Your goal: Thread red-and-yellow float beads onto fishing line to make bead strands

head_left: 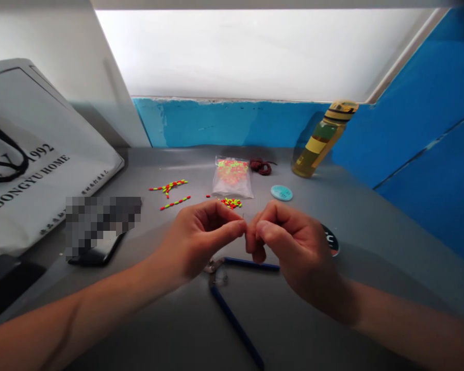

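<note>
Two hands, left [201, 242] and right [297, 252], meet over a grey surface [170, 330], fingers [232, 229] pinched on a tiny item [244, 219] too small to identify, blue-handled pliers [232, 304] and neon beads [231, 203] kept within reach.

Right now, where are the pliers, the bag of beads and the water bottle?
Blue-handled pliers [251, 264]: head view, on the upper blue handle.
Bag of beads [235, 190]: head view, on the clear plastic below the beads.
Water bottle [325, 138]: head view, on the middle of its body.
</note>
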